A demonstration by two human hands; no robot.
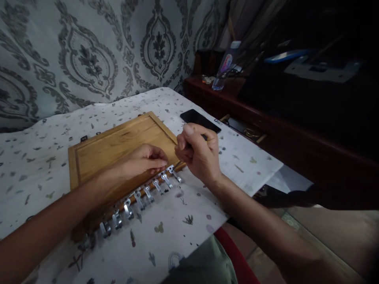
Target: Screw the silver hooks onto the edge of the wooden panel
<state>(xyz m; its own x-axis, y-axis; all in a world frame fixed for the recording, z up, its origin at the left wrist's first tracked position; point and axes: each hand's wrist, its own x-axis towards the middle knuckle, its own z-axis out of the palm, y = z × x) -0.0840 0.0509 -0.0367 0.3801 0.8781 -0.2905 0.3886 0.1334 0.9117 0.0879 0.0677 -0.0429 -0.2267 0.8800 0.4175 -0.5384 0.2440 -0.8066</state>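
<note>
A wooden board (pixel 118 142) with a groove around its border lies on the patterned white tablecloth. Along its near edge runs a row of small curved silver metal pieces (pixel 148 194), which look like hooks or clips. Over the board, just behind the far end of that row, my left hand (pixel 145 158) is closed, thumb pressed to the fingers; what it pinches, if anything, is hidden. My right hand (pixel 199 152) is raised beside the board's right corner, fingers curled into a fist with the thumb on top. Anything inside it cannot be made out.
A black phone (pixel 200 120) lies behind my right hand. To the right stands a dark red wooden desk (pixel 284 134) with a partly open drawer (pixel 244 128), a clear bottle (pixel 226 65) and dark items on top. A patterned curtain (pixel 118 47) hangs behind the table.
</note>
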